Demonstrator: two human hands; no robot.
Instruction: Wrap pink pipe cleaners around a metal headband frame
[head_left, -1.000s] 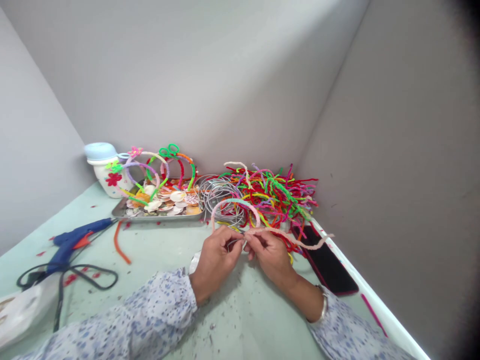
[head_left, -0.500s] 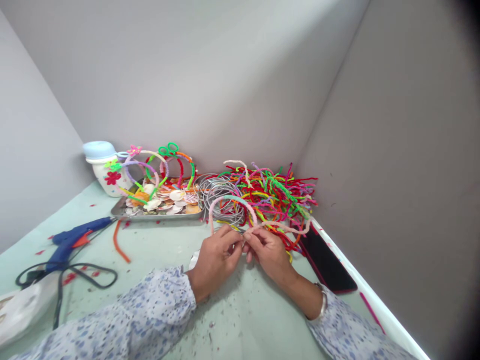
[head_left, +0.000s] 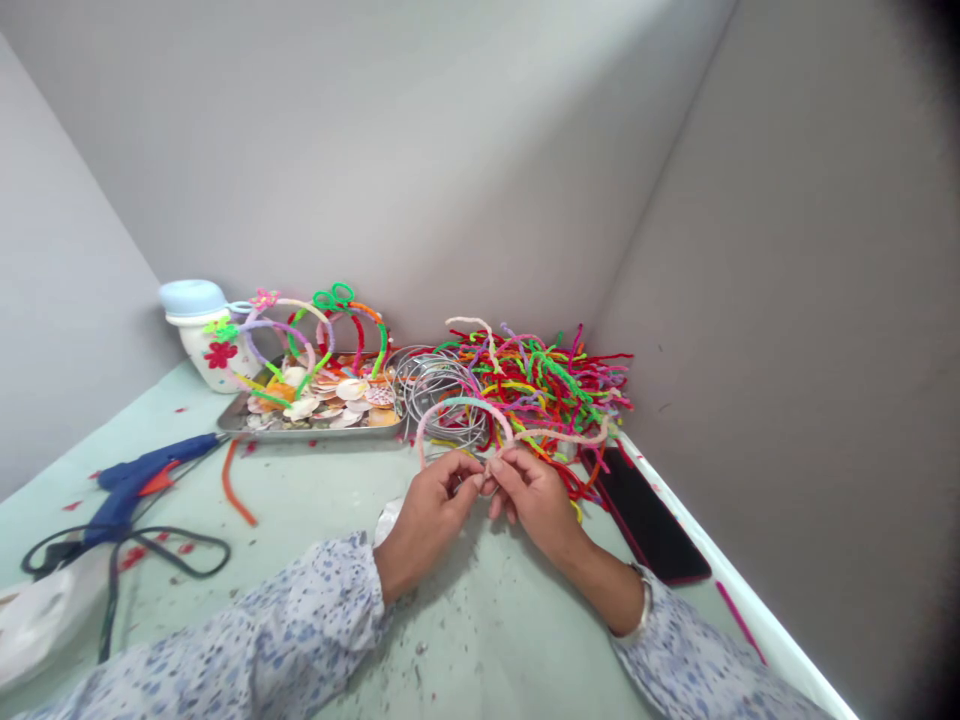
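A headband [head_left: 466, 402] wrapped in pink and pale mint pipe cleaner arches up between my two hands. My left hand [head_left: 437, 500] is closed, its thumb and fingers pinching the band near one end. Fingertips of my right hand [head_left: 531, 497] meet the left ones and pinch a pale pink pipe cleaner [head_left: 574, 436], whose loose tail curves off to the right. The exact spot under the fingertips is hidden. Just behind lie coiled silver wire hoops [head_left: 435, 385] and a heap of coloured pipe cleaners [head_left: 551, 375].
On the left lies a blue glue gun [head_left: 124, 490] with its black cord [head_left: 202, 572], near an orange pipe cleaner [head_left: 234, 485]. A metal tray [head_left: 322, 434] bears shells and finished headbands, beside a white bottle [head_left: 206, 345]. A dark phone [head_left: 652, 520] lies along the right edge.
Both hands stay together at the band's end with small finger movements. The pale pink tail has shifted slightly left and up. The view has moved a little.
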